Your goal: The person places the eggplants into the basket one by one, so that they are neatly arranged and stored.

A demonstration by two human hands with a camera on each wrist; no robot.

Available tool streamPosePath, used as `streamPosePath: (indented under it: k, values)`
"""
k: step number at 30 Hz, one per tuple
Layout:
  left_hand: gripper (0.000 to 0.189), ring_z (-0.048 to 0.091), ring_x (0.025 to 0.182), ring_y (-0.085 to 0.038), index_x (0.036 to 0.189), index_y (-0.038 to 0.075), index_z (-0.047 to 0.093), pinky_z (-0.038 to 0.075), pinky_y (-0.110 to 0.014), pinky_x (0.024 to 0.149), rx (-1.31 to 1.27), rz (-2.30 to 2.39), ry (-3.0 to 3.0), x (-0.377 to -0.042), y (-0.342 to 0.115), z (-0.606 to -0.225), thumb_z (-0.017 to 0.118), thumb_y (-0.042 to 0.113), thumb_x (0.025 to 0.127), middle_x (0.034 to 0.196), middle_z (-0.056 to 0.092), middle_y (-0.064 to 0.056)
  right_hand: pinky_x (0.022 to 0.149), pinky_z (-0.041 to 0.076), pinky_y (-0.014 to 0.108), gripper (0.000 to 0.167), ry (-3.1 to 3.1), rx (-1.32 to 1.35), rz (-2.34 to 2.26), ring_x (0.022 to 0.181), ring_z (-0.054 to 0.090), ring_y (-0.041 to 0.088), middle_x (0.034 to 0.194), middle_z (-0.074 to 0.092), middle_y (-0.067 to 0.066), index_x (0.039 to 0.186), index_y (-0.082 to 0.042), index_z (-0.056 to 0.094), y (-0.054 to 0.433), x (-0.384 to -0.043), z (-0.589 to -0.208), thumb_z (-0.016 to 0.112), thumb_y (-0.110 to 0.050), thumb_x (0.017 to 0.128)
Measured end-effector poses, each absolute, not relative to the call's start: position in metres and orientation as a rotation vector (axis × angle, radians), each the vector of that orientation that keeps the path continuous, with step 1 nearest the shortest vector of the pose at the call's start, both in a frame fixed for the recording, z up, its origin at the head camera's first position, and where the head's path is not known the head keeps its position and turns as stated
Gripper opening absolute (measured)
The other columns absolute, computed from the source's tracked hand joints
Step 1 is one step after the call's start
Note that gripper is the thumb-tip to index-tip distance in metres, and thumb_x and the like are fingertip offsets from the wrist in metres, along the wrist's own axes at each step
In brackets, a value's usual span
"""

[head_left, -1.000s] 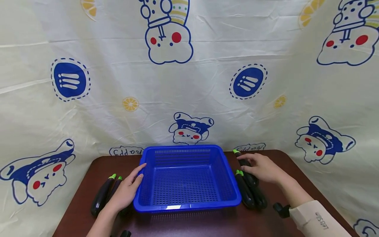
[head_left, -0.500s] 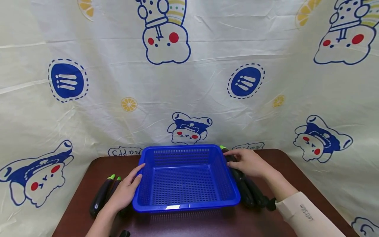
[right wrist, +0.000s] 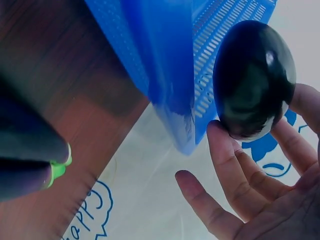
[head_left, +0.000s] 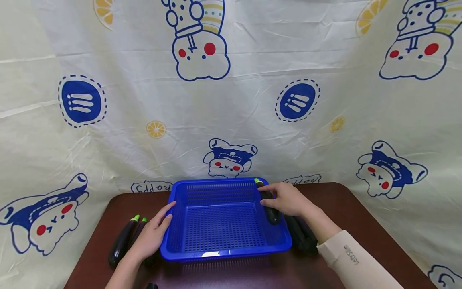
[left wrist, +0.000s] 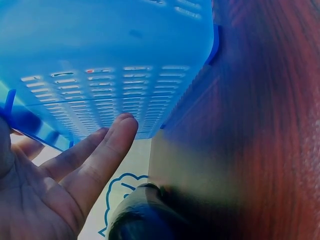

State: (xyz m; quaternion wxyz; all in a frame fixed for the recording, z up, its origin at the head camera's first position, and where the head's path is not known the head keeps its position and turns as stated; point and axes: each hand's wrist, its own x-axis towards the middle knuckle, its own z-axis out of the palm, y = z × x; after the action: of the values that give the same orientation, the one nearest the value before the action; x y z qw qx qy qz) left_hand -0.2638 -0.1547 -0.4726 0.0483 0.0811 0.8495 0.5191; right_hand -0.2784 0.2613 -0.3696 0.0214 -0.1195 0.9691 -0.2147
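Note:
An eggplant (head_left: 271,214) with a green cap tilts over the right side of the blue basket (head_left: 225,252). My right hand (head_left: 288,199) grips it around its middle; in the right wrist view the dark rounded end of this eggplant (right wrist: 255,80) faces the camera beside the basket wall. My left hand (head_left: 150,236) rests against the basket's left rim. In the left wrist view, its fairly straight fingers (left wrist: 102,165) lie along the slotted outer wall. Further eggplants (head_left: 300,237) lie on the table right of the basket, partly hidden by my right arm.
Left of the basket, several eggplants (head_left: 122,245) lie on the dark brown table (head_left: 339,204), some partly behind my left arm. A patterned white cloth (head_left: 231,108) hangs behind the table's back edge.
My right hand has carried an eggplant leftward from the pile on the right to over the basket's right side. My left hand has stayed at the left rim.

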Motion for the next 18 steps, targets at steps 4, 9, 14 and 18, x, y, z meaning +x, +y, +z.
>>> streamPosePath:
  k: [4, 9, 14, 18]
  values:
    - [0.046, 0.069, 0.113, -0.025, 0.159, 0.035, 0.04, 0.056, -0.039, 0.089, 0.242, 1.559, 2.611, -0.263, -0.154, -0.474, 0.042, 0.037, 0.112, 0.156, 0.05, -0.018, 0.065, 0.037, 0.033, 0.043, 3.007, -0.373, -0.64, 0.077, 0.049, 0.017, 0.088, 0.056, 0.002, 0.134, -0.02, 0.071, 0.254, -0.28, -0.375, 0.076, -0.035, 0.094]
    - [0.046, 0.068, 0.117, -0.026, 0.159, 0.035, 0.04, 0.055, -0.04, 0.091, 0.244, 1.548, 2.617, -0.262, -0.154, -0.474, 0.042, 0.036, 0.113, 0.158, 0.049, -0.018, 0.063, 0.039, 0.032, 0.042, 3.0, -0.367, -0.652, 0.076, 0.05, 0.017, 0.089, 0.056, 0.002, 0.134, -0.021, 0.072, 0.245, -0.282, -0.386, 0.077, -0.033, 0.093]
    - [0.046, 0.07, 0.111, -0.024, 0.159, 0.034, 0.04, 0.056, -0.037, 0.087, 0.249, 1.56, 2.615, -0.262, -0.154, -0.472, 0.043, 0.034, 0.113, 0.156, 0.05, -0.019, 0.06, 0.037, 0.03, 0.042, 2.999, -0.378, -0.649, 0.066, 0.049, 0.014, 0.081, 0.055, -0.001, 0.133, -0.022, 0.072, 0.24, -0.284, -0.398, 0.078, -0.031, 0.092]
    - [0.046, 0.071, 0.108, -0.023, 0.159, 0.033, 0.04, 0.056, -0.036, 0.084, 0.253, 1.578, 2.598, -0.263, -0.154, -0.471, 0.042, 0.034, 0.113, 0.155, 0.051, -0.019, 0.058, 0.035, 0.029, 0.041, 3.001, -0.398, -0.644, 0.061, 0.046, 0.012, 0.076, 0.056, -0.002, 0.133, -0.023, 0.072, 0.236, -0.285, -0.407, 0.078, -0.03, 0.092]
